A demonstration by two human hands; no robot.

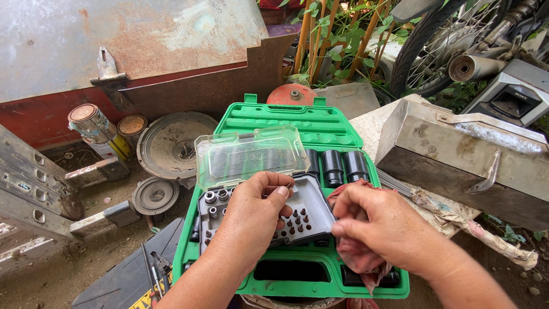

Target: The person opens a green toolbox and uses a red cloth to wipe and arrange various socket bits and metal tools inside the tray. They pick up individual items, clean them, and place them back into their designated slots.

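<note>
Our left hand (254, 209) rests curled over a small grey bit box (297, 220), its fingers touching the box's edge under the raised clear lid (249, 153). Our right hand (380, 226) grips a reddish rag (360, 257) just beside it. Both lie in the open green tool case (297, 123), near three black sockets (334, 166). A metal box (457, 154) sits to the right.

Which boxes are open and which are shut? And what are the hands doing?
Green tool case: open.
Small grey bit box: clear lid up.
Metal box: shut.
Left hand: fingers in the bit box.
Right hand: gripping a red rag.
</note>
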